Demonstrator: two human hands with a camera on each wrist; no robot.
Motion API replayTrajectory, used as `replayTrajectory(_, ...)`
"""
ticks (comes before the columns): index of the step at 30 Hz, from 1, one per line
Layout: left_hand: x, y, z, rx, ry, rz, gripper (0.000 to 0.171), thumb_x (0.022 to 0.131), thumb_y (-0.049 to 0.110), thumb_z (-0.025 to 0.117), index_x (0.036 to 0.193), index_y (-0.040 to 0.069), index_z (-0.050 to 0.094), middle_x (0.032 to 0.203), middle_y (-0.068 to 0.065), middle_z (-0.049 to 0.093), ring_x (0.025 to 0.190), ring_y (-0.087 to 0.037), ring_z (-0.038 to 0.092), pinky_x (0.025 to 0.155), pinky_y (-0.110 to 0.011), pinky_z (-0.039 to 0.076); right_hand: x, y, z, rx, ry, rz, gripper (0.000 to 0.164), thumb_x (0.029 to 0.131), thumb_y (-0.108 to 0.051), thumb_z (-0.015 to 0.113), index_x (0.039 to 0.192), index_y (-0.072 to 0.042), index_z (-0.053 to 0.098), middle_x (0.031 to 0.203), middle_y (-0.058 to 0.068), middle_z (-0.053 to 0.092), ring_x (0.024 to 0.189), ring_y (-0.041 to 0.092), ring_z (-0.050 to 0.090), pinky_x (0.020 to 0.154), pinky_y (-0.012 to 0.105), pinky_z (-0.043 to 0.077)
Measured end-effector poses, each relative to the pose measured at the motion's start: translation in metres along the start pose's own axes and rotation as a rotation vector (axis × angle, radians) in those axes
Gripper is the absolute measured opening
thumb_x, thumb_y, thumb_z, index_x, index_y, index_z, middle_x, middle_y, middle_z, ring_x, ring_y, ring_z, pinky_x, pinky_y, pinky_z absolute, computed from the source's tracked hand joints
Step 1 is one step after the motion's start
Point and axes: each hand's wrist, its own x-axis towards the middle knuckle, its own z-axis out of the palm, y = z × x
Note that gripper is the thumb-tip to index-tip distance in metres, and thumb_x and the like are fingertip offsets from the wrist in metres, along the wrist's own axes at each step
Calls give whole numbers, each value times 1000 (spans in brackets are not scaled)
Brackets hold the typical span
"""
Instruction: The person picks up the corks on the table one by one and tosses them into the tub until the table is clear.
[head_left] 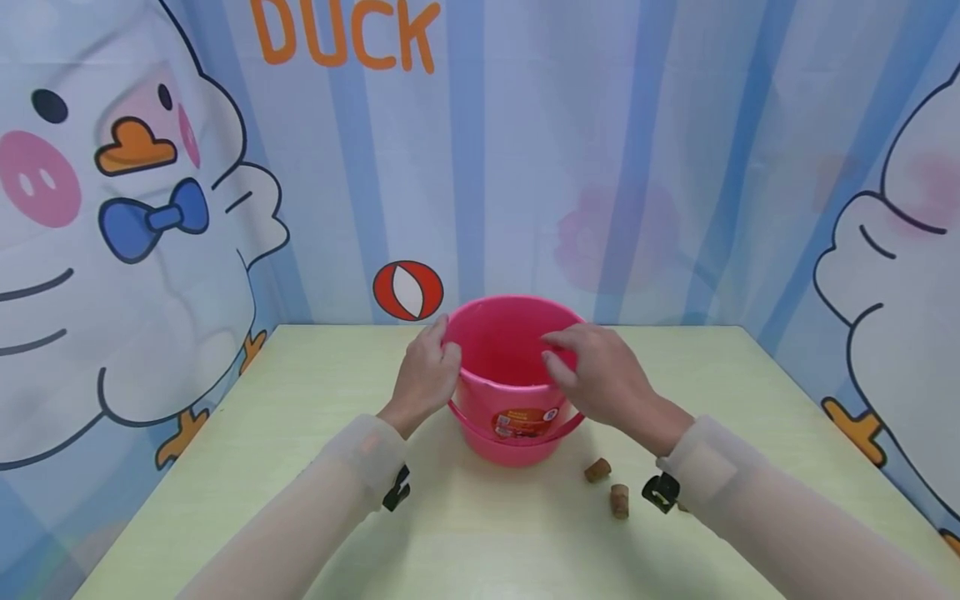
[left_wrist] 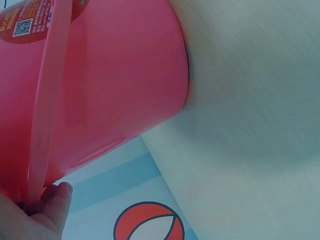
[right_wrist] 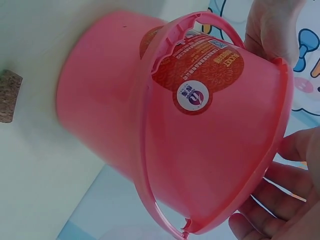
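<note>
A pink bucket [head_left: 517, 417] stands upright on the table, with a red label [right_wrist: 200, 65] on its front and its handle [right_wrist: 142, 130] hanging down against the side. My left hand [head_left: 427, 367] grips the bucket's rim at the left; its fingers [left_wrist: 59, 202] show beside the handle's end. Over the right part of the rim is my right hand [head_left: 603, 371], fingers loosely spread and pointing across the mouth. In the right wrist view, the fingertips of that hand [right_wrist: 295, 195] are right at the rim. The bucket's bottom inside is hidden.
Two corks [head_left: 597, 471] [head_left: 619, 502] lie on the pale table [head_left: 300, 467] in front of the bucket, to the right. A bit of another brown piece [head_left: 682, 507] shows beside the right sleeve. A printed curtain [head_left: 525, 167] hangs behind the table.
</note>
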Motion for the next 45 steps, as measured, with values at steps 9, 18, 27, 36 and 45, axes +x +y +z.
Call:
replayTrajectory(9, 0, 1, 0, -5, 6, -6, 64, 104, 21, 51, 162, 10, 28, 158, -7, 43, 137, -30, 48, 98, -44, 55, -10, 1, -2, 13, 49, -41, 47, 86, -21, 82, 128, -4, 70, 120, 12, 72, 107, 32, 65, 76, 44, 63)
replayTrajectory(18, -1, 1, 0, -6, 7, -5, 64, 103, 22, 51, 162, 10, 29, 156, -7, 45, 135, -30, 49, 97, -44, 56, -21, 4, -1, -7, 93, -113, 48, 86, -27, 81, 129, -7, 70, 124, 10, 71, 112, 31, 65, 79, 46, 62)
replayTrajectory(27, 0, 1, 0, 1, 8, -4, 63, 103, 22, 51, 162, 11, 30, 155, -8, 46, 134, -29, 50, 97, -44, 56, -31, 12, -4, -93, 96, -100, 51, 90, -31, 76, 135, -9, 67, 136, 12, 65, 129, 36, 56, 100, 61, 51)
replayTrajectory(36, 0, 1, 0, 11, 4, -15, 65, 103, 23, 51, 162, 11, 28, 157, -7, 43, 136, -30, 49, 97, -44, 56, -43, 21, -3, -116, 125, -160, 57, 89, -33, 76, 139, -7, 64, 144, 15, 59, 136, 39, 50, 104, 65, 45)
replayTrajectory(45, -1, 2, 0, 11, 2, -25, 65, 103, 24, 51, 163, 12, 28, 158, -7, 42, 137, -30, 47, 97, -44, 56, -53, 33, -3, -127, 169, -171, 58, 91, -34, 74, 141, -7, 62, 144, 15, 60, 133, 38, 53, 103, 66, 45)
